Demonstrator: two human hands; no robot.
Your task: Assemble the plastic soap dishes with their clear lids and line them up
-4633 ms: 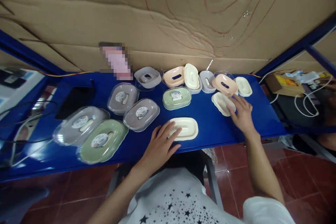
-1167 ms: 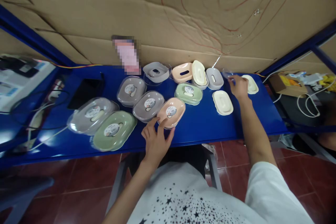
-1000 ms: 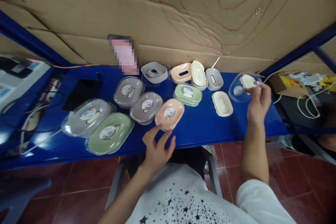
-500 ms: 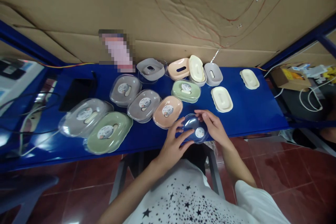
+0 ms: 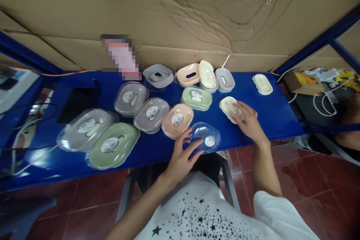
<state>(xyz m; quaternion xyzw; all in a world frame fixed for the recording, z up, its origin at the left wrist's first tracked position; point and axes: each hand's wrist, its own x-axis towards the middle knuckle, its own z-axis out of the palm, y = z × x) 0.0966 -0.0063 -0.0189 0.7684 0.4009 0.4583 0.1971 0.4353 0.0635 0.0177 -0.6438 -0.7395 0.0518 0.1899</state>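
Currently holding both hands well apart over a blue counter (image 5: 277, 114). Resting the left hand (image 5: 181, 155), with thumb and fingers loosely spread, on the left edge of a clear plastic lid (image 5: 203, 132) bearing a round white label (image 5: 209, 141). Holding the right hand (image 5: 249, 123) over a cream plastic dish (image 5: 227, 105), with curved fingers covering its right part, farther from the body than the lid. Cannot tell whether gripping that dish or only touching it.

Can see, just beyond the left fingertips and close beside the lid, a peach labelled box (image 5: 177, 120). Past the left hand to its left, can make out three grey lidded boxes and, nearest the counter's front edge, a green lidded box (image 5: 114, 145). Between the two hands, farther off, can find another green lidded box (image 5: 197, 98), with a peach slotted tray (image 5: 188, 75) and a tilted cream dish (image 5: 206, 74) behind it. Beyond the right hand, slightly to its right, can spot a second flat cream dish (image 5: 262, 84), and well to the right of that hand, a small open carton (image 5: 305, 82)
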